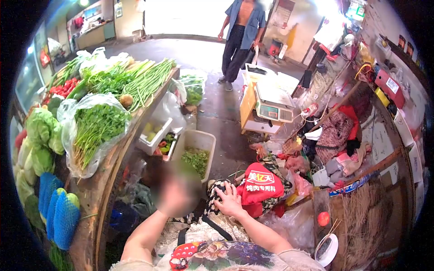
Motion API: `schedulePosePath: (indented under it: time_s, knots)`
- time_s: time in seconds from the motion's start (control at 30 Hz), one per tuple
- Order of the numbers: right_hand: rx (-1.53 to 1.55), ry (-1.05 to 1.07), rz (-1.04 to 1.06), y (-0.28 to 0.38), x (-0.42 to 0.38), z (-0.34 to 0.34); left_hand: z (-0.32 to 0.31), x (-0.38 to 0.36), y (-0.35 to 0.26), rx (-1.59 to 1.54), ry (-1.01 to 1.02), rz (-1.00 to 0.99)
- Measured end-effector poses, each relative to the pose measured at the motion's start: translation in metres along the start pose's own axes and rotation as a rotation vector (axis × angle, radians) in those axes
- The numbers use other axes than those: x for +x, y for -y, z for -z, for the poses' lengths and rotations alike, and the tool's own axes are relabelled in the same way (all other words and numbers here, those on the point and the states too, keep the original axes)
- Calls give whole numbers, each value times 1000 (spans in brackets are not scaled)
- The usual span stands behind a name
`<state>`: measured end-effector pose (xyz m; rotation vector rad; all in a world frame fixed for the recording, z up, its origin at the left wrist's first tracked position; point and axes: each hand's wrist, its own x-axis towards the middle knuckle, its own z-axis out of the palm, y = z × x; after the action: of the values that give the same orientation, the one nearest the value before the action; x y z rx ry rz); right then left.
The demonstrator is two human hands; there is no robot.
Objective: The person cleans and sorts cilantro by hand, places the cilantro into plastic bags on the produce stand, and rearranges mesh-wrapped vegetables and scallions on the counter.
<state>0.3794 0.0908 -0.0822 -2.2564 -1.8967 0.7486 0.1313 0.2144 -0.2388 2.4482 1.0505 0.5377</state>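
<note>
My right hand [228,199] lies with its fingers spread on dark patterned cloth [211,203] over my lap or knee, with nothing in its grip. Just right of it is a red cloth [262,184] with white and yellow lettering. My left hand [174,203] is raised at the end of my bent left arm. A blur covers its fingers, so what it holds, if anything, is hidden. Beyond it on the floor stands a pale plastic tub [209,141] with chopped-looking leafy greens [195,161] inside.
At left, a wooden stall table [101,212] bears bagged herbs [97,128], long beans [147,86], lettuce [43,128] and blue-netted vegetables [63,217]. Ahead are a scale [273,101] on a small cabinet and a standing person [242,36]. Clothes and bags [334,135] pile up at right.
</note>
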Motion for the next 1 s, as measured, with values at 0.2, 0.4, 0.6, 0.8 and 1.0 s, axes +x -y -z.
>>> schedulePosePath:
  time_s: [0.2, 0.4, 0.6, 0.8, 1.0]
  knots:
    - [-15, -20, 2, -6, 5, -11, -32, -1, 28, 1153, -163, -237]
    - [-57, -46, 23, -11, 10, -19, 16, 2, -14, 209, 20, -91]
    - [-80, -13, 49, -12, 14, -17, 28, 2, -35, 772, -60, -272]
    - [-106, 192, 245, -42, 58, 6, 15, -8, -19, 1013, -45, -269]
    - [-430, 380, 77, -20, 179, 146, 38, -18, -21, 584, -202, -198]
